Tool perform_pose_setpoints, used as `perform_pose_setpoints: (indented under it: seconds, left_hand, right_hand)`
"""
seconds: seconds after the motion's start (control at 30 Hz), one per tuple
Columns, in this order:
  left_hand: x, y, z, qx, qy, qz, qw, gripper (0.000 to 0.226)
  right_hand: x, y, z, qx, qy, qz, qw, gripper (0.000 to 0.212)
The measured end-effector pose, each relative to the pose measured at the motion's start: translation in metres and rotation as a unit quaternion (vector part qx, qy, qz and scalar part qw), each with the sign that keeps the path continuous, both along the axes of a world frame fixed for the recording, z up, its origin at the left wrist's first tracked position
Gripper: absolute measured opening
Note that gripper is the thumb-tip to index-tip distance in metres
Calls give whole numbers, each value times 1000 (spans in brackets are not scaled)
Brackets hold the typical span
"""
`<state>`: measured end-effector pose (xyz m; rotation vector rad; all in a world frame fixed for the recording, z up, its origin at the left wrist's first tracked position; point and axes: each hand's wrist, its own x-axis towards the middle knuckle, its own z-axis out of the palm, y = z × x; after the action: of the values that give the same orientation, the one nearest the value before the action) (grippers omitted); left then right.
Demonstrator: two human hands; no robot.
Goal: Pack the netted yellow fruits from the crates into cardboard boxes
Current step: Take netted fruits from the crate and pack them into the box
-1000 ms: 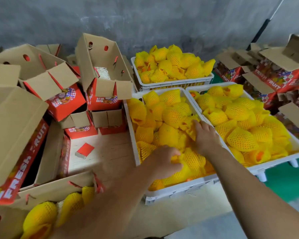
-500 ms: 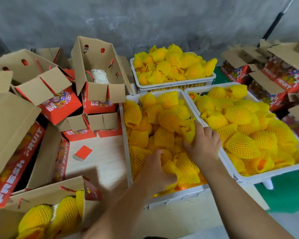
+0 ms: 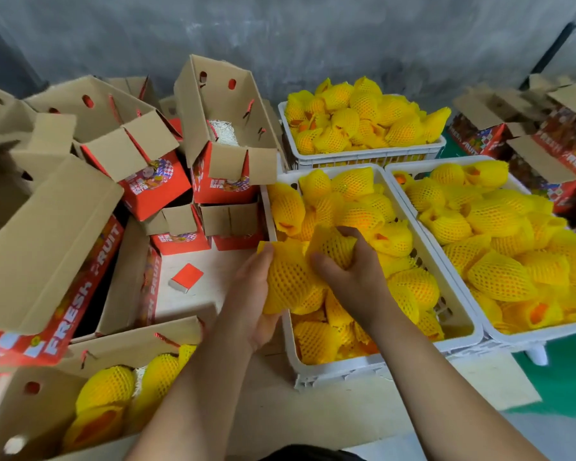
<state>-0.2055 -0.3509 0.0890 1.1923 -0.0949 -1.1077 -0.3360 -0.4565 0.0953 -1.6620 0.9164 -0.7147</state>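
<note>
We are lifting two netted fruits out of the near crate: our left hand is cupping one netted fruit, fingers wrapped round its left side, while our right hand is clutching a second fruit. A second ago both hands were digging low among the pile; now both are rising, so the open box, below-left of our fingers and part filled, is likely coming next.

This looks like a fruit-packing room in a warehouse or produce depot. Three white slatted plastic crates heaped with yellow foam-netted fruits stand before a bare grey concrete wall, with many open red-and-brown cardboard boxes printed "FRESH FRUIT" piled beside them.
</note>
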Motion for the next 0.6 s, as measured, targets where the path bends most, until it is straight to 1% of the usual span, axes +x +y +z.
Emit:
perform_pose_setpoints:
  seconds: [0.07, 0.1, 0.13, 0.2, 0.23, 0.3, 0.33, 0.37, 0.43, 0.47, 0.5, 0.53, 0.57, 0.6]
  left_hand:
    - [20, 24, 4, -15, 10, 52, 999, 39]
    - [32, 39, 6, -23, 15, 69, 997, 40]
    - [44, 55, 7, -29, 19, 71, 997, 42]
    - [62, 88, 10, -32, 23, 42, 998, 51]
    - [68, 105, 10, -26, 15, 31, 999, 60]
    - [83, 141, 5, 4, -19, 27, 999, 90]
    - [92, 159, -1, 10, -29, 29, 999, 98]
    - [100, 179, -7, 7, -34, 28, 999, 95]
    - [117, 216, -20, 0, -37, 27, 999, 70]
    - [125, 233, -25, 2, -38, 31, 999, 58]
    - [132, 246, -29, 10, -44, 37, 998, 49]
    - [137, 258, -31, 27, -59, 46, 997, 44]
    - [141, 268, -34, 45, -76, 59, 994, 45]
    - [144, 275, -39, 61, -87, 73, 992, 50]
  right_hand:
    - [12, 19, 1, 11, -17, 11, 1000, 42]
    - [21, 33, 1, 16, -16, 21, 1000, 42]
    - [31, 47, 0, 25, -14, 36, 999, 43]
    - [54, 79, -4, 49, -12, 68, 996, 43]
    - [65, 95, -6, 57, -12, 75, 995, 42]
    - [85, 125, -9, 74, 2, 88, 993, 43]
    - [93, 137, -11, 94, 7, 109, 990, 43]
    - [100, 150, -14, 125, 7, 141, 982, 41]
    - [114, 176, -19, 189, 9, 200, 961, 41]
    - [122, 190, -21, 198, 26, 209, 957, 46]
    - [130, 204, -23, 186, 51, 207, 959, 51]
    - [139, 217, -25, 157, 83, 199, 964, 55]
    - [146, 229, -29, 124, 112, 194, 967, 54]
    - [152, 238, -32, 90, 141, 196, 966, 47]
